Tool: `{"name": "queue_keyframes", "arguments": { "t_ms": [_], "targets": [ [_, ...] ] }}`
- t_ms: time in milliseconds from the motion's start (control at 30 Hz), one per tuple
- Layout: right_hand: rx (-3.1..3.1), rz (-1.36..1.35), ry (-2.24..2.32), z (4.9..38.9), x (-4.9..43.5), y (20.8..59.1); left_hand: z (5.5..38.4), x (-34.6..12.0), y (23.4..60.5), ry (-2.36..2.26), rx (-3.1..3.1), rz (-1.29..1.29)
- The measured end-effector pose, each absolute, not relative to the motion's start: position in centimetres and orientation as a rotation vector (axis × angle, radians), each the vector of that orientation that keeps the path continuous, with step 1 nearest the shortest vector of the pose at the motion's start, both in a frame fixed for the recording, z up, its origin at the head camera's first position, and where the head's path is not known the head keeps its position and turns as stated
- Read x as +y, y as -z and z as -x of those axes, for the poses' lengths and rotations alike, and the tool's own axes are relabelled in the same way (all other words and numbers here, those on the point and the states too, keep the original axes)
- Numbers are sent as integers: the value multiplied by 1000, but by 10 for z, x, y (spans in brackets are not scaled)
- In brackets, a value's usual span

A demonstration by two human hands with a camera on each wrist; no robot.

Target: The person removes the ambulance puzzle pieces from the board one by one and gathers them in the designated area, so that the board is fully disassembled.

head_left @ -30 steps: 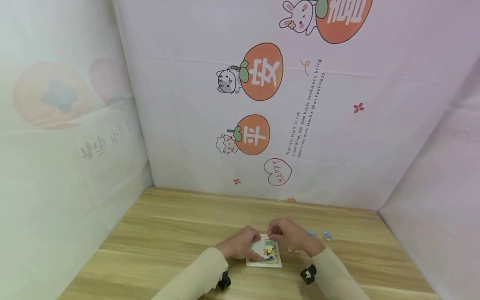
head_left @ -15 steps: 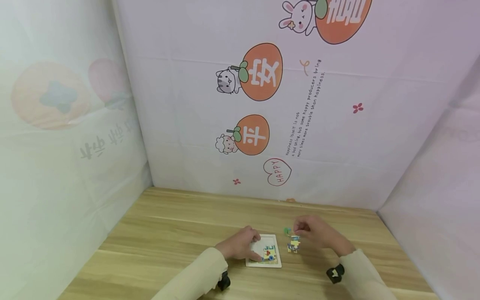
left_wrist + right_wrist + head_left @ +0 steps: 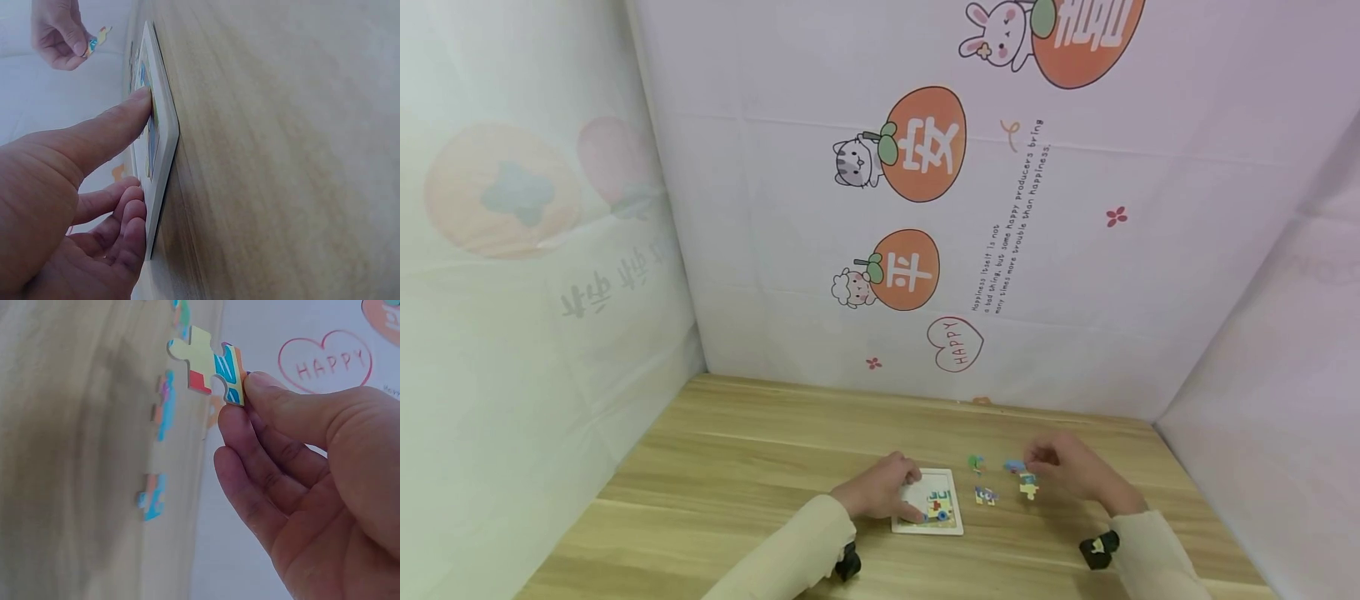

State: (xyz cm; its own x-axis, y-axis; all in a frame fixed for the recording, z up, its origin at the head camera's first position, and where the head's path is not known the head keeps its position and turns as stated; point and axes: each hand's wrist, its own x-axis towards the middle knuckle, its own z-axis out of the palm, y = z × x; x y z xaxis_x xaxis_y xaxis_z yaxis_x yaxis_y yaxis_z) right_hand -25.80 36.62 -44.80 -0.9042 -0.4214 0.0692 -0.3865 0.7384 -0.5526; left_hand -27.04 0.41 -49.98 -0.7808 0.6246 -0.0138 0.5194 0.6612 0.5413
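Note:
A shallow white-rimmed jigsaw tray (image 3: 956,500) lies on the table, partly filled with colourful pieces at its lower right. My left hand (image 3: 882,487) steadies it, thumb pressing on the fitted pieces and bent fingers against the rim in the left wrist view. Off to the right, my right hand (image 3: 1075,467) pinches a jigsaw piece (image 3: 201,357) between thumb and fingertips, raised above the table. That piece is pale yellow with a red corner and blue-and-white parts.
Loose jigsaw pieces lie right of the tray: a green one (image 3: 976,463), a blue one (image 3: 1014,465) and a yellow-and-purple one (image 3: 986,496). In the right wrist view another blue-and-orange piece (image 3: 152,497) shows. White printed cloth (image 3: 790,250) hangs behind the wooden table (image 3: 737,467).
My right hand has moved right from over the tray, carrying the yellow piece away past the loose pieces. More of the tray's bare bottom shows. My left hand has stayed in place.

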Motion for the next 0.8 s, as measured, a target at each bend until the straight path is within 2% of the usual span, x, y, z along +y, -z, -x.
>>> {"name": "queue_keyframes", "arguments": {
  "t_ms": [400,800],
  "targets": [
    [2807,654,950,262,372,478,272,4,501,-786,2678,-934],
    [2790,563,911,262,367,485,273,4,503,-787,2676,-936]
  ]
}}
